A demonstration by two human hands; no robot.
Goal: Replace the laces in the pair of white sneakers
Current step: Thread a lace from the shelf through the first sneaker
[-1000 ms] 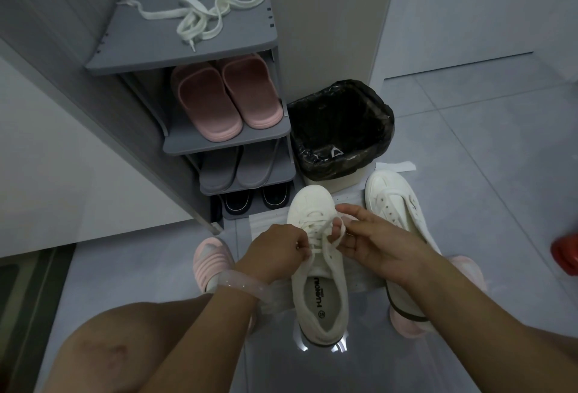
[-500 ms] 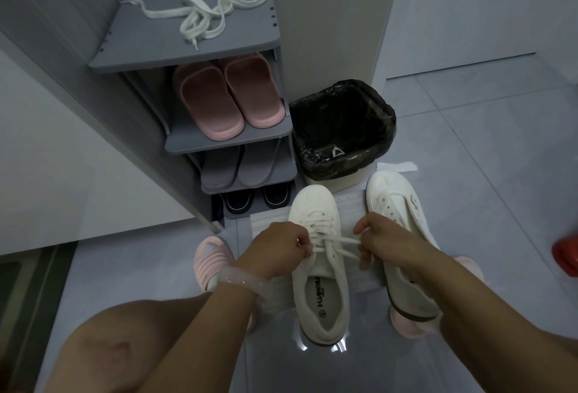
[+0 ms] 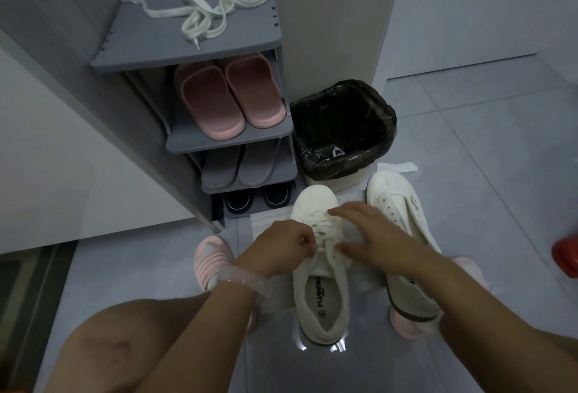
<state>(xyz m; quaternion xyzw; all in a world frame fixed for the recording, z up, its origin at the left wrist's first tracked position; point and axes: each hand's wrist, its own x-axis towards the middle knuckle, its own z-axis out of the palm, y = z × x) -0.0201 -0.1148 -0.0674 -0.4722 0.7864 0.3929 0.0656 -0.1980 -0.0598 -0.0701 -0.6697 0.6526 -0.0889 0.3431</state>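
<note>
Both hands work over the left sneaker (image 3: 322, 267), which stands on the floor (image 3: 469, 142) with its toe pointing far and its heel near, so its long axis runs straight away from the person. The left hand (image 3: 281, 247) sits at the shoe's left side, fingers curled and pinching what looks like the lace (image 3: 325, 230) at the upper eyelets. The right hand (image 3: 366, 233) reaches across from the right and is blurred; its fingers look spread over the lace rows, and whether they pinch a lace end cannot be told. The lace lies directly between the two hands, crossing the shoe's axis, so each hand is about equally near its own side. The right sneaker (image 3: 403, 214) stands just beside it on the right, parallel, partly hidden under the right forearm. A loose lace (image 3: 206, 14) lies in a tangle on the top of the shoe rack (image 3: 187, 54), far left and well apart from both hands.
</note>
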